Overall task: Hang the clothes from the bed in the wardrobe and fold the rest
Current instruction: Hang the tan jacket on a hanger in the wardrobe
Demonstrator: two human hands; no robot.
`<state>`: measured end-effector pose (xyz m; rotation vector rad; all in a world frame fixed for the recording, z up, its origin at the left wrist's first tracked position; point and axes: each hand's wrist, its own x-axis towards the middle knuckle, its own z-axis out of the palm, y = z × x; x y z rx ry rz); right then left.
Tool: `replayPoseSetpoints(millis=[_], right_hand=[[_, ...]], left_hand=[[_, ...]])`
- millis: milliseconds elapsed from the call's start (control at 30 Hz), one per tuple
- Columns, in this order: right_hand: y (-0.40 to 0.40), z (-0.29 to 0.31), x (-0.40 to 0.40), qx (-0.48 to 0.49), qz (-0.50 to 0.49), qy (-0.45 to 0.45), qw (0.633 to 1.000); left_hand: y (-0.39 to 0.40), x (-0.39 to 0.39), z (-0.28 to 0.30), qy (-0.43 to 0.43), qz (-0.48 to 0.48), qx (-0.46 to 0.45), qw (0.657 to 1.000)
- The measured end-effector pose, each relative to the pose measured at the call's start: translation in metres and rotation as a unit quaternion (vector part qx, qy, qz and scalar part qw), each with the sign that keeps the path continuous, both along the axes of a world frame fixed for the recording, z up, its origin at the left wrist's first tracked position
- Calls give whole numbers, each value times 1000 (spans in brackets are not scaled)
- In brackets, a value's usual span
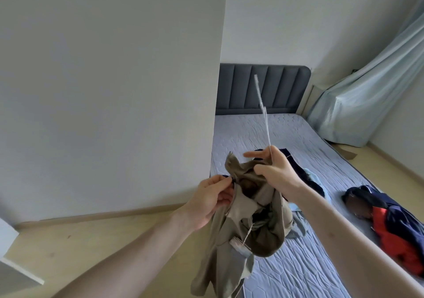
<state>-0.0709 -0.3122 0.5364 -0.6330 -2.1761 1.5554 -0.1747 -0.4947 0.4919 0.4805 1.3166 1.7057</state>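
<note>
Garment: a khaki garment [247, 217], bunched and crumpled, held up in the air over the near edge of the bed [286, 270]; its loose tail hangs down toward the floor [114, 240].
Hanger: a thin pale hanger [263, 116], seen nearly edge-on, rising from the right hand up and slightly left, toward the headboard [263, 89].
Long axis: the hanger runs close to upright; the cloth hangs straight down below it, so the two lie roughly in one line with the hands between them.
Key relation: the opening of the garment sits just below and left of the hanger's lower end, between the two hands; I judge the next move is to feed the hanger into that opening.
Right hand: the right hand [275, 171] is nearer the hanger, fingers curled round its lower part and a fold of cloth together, forefinger stretched out to the left.
Left hand: the left hand [211, 199] pinches the garment's edge between thumb and fingers, palm turned inward, holding the opening apart.
Arms: both forearms reach forward and up, converging on the bundle.
Rest on bed: a dark blue and red jacket [394, 226] lies well to the right; more dark and light blue clothes [314, 180] lie behind the hands.
Wardrobe: a tall white panel [103, 91] stands at the left; whether it is the wardrobe I cannot tell.
</note>
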Motion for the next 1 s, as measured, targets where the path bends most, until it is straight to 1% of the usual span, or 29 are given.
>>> replayPoseSetpoints(millis=[67, 200, 267, 367, 467, 633, 700, 767, 867, 933, 1000], right_hand=[[-3, 6, -1, -1, 44, -22, 999], [-11, 23, -6, 21, 46, -94, 994], [-11, 26, -6, -3, 68, -102, 992], [-13, 30, -5, -25, 63, -61, 996], [-15, 35, -7, -31, 38, 3, 999], [-19, 30, -8, -21, 63, 68, 995], [-19, 28, -8, -34, 63, 93, 993], [-16, 27, -9, -49, 55, 113, 991], [-9, 30, -9, -51, 48, 126, 990], [-8, 31, -10, -45, 49, 127, 990], [-9, 33, -9, -17, 48, 112, 992]], left_hand=[[2, 3, 12, 33, 12, 4, 999], [1, 8, 29, 126, 5, 11, 992], [-2, 9, 32, 149, 4, 13, 989], [-5, 10, 29, 167, 8, 1, 986], [-11, 5, 18, 146, 29, -18, 989], [-18, -23, -5, 101, 38, -68, 992], [-21, -32, -22, 106, 37, -106, 988], [-25, -41, -43, 151, 34, -166, 974], [-37, -50, -74, 231, 0, -261, 937], [-45, -56, -88, 273, -38, -329, 903], [-46, -59, -90, 320, -99, -391, 858]])
